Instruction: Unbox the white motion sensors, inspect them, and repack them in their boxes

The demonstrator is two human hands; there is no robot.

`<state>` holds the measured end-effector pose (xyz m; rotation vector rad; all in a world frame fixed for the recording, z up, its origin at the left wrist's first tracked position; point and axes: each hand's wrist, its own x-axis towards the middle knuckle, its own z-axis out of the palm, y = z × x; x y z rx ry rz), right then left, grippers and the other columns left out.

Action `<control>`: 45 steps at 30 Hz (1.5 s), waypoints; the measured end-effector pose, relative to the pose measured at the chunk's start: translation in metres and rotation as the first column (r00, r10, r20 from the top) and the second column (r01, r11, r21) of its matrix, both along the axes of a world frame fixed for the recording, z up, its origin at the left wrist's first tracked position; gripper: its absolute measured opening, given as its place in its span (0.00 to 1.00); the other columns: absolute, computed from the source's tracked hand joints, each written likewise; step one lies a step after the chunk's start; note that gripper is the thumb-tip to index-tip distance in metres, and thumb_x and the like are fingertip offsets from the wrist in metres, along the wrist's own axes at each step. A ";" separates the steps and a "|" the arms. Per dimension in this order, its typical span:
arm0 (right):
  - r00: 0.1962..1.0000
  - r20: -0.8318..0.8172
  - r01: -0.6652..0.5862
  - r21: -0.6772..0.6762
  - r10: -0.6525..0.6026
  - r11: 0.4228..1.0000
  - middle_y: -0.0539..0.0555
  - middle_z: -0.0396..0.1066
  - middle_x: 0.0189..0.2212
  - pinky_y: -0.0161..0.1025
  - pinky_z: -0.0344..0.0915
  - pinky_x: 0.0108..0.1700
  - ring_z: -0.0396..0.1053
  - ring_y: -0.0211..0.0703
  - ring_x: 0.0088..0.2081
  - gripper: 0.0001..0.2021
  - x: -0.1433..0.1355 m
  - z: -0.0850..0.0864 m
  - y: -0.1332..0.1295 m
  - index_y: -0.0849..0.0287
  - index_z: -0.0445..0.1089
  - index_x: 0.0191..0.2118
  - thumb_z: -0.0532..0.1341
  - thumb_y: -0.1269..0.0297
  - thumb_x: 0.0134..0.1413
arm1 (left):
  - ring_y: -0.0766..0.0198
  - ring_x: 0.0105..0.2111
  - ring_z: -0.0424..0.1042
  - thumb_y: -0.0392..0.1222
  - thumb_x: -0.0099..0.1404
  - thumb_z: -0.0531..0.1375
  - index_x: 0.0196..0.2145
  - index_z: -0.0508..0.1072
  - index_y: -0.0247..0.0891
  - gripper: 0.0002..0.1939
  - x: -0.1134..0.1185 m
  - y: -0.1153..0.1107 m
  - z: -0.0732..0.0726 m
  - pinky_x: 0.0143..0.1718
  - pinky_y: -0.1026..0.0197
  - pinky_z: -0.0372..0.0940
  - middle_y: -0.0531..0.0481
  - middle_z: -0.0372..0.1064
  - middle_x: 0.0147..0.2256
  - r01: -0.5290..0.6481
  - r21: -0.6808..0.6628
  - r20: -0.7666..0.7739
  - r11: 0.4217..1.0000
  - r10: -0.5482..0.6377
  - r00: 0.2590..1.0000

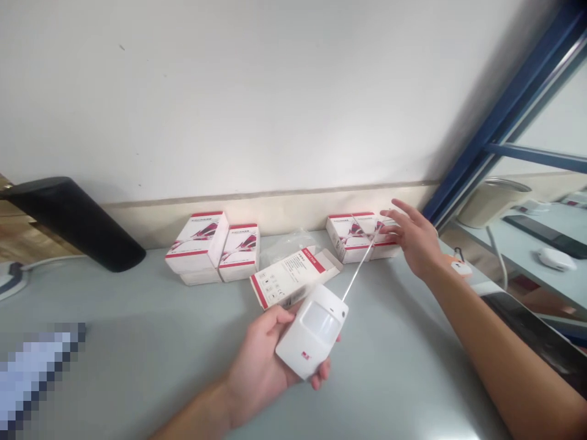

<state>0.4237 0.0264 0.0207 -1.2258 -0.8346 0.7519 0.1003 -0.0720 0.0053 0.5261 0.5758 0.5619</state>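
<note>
A white motion detector [314,330] with a curved sensor window lies tilted in my left hand [266,354], whose fingers are wrapped round its sides and back. From its upper end a thin, pulled-out antenna [358,271] slants up to the right. Close to the antenna's tip is my right hand [413,241], its fingers stretched out and apart; whether a fingertip touches the tip cannot be made out. Just behind the detector, an opened white and red detector box [293,272] rests on the grey table, its flap sticking out at the right.
White and red boxes stand by the wall, a group on the left [199,244] and another on the right [351,238]. Clear plastic wrap [288,244] lies between them. A black cylinder-like object [77,220] leans at left. A blue-framed mirror or window [495,116] bounds the right side.
</note>
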 end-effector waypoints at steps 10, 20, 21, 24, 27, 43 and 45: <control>0.986 -0.168 -0.012 0.051 0.021 0.999 0.53 0.76 0.35 0.33 0.72 0.27 0.68 0.35 0.27 0.13 0.002 0.001 0.000 0.55 0.79 0.43 0.75 0.64 0.50 | 0.54 0.28 0.75 0.47 0.72 0.47 0.54 0.74 0.29 0.25 0.001 0.001 0.012 0.32 0.55 0.60 0.28 0.77 0.46 0.041 0.062 -0.012 0.997 -0.041 0.999; 0.958 -0.285 0.020 0.181 0.033 0.983 0.47 0.70 0.30 0.28 0.70 0.27 0.67 0.33 0.27 0.14 -0.009 0.006 -0.004 0.53 0.76 0.44 0.74 0.67 0.51 | 0.55 0.28 0.73 0.50 0.74 0.49 0.56 0.72 0.33 0.23 -0.004 0.000 0.007 0.29 0.58 0.57 0.31 0.75 0.43 0.133 0.072 0.041 0.988 -0.137 0.990; 0.953 -0.298 0.007 0.188 0.050 0.982 0.47 0.70 0.30 0.28 0.69 0.27 0.67 0.32 0.27 0.14 -0.010 0.007 -0.004 0.53 0.76 0.44 0.74 0.67 0.51 | 0.56 0.28 0.73 0.50 0.74 0.49 0.56 0.72 0.33 0.24 -0.004 0.000 0.006 0.28 0.58 0.57 0.31 0.75 0.43 0.142 0.078 0.042 0.987 -0.145 0.989; 0.932 -0.353 -0.018 0.189 0.085 0.982 0.46 0.70 0.29 0.26 0.68 0.25 0.66 0.31 0.26 0.15 -0.010 0.010 -0.004 0.54 0.75 0.44 0.74 0.68 0.50 | 0.56 0.28 0.73 0.51 0.75 0.48 0.56 0.73 0.32 0.25 -0.003 0.000 0.005 0.28 0.58 0.58 0.31 0.75 0.43 0.139 0.096 0.053 0.986 -0.145 0.988; 0.928 -0.365 -0.011 0.181 0.077 0.983 0.46 0.71 0.29 0.25 0.68 0.26 0.67 0.31 0.26 0.14 -0.011 0.013 -0.006 0.55 0.76 0.44 0.73 0.69 0.51 | 0.56 0.29 0.74 0.51 0.74 0.47 0.55 0.74 0.31 0.26 -0.004 -0.001 0.003 0.29 0.57 0.60 0.30 0.75 0.44 0.115 0.133 0.079 0.984 -0.126 0.989; 0.928 -0.370 0.031 0.213 0.051 0.977 0.47 0.70 0.29 0.29 0.71 0.30 0.68 0.34 0.29 0.12 -0.015 0.013 -0.006 0.56 0.75 0.42 0.70 0.71 0.50 | 0.57 0.28 0.72 0.47 0.70 0.47 0.55 0.72 0.33 0.25 -0.005 -0.003 0.005 0.29 0.58 0.57 0.32 0.76 0.42 0.115 0.149 0.045 0.982 -0.123 0.991; 0.938 -0.343 0.039 0.239 0.047 0.970 0.47 0.69 0.28 0.30 0.71 0.30 0.68 0.34 0.29 0.11 -0.017 0.014 -0.007 0.56 0.76 0.41 0.70 0.71 0.50 | 0.57 0.28 0.72 0.47 0.70 0.48 0.55 0.73 0.33 0.25 -0.005 -0.003 0.005 0.28 0.59 0.57 0.32 0.75 0.42 0.109 0.138 0.044 0.984 -0.116 0.992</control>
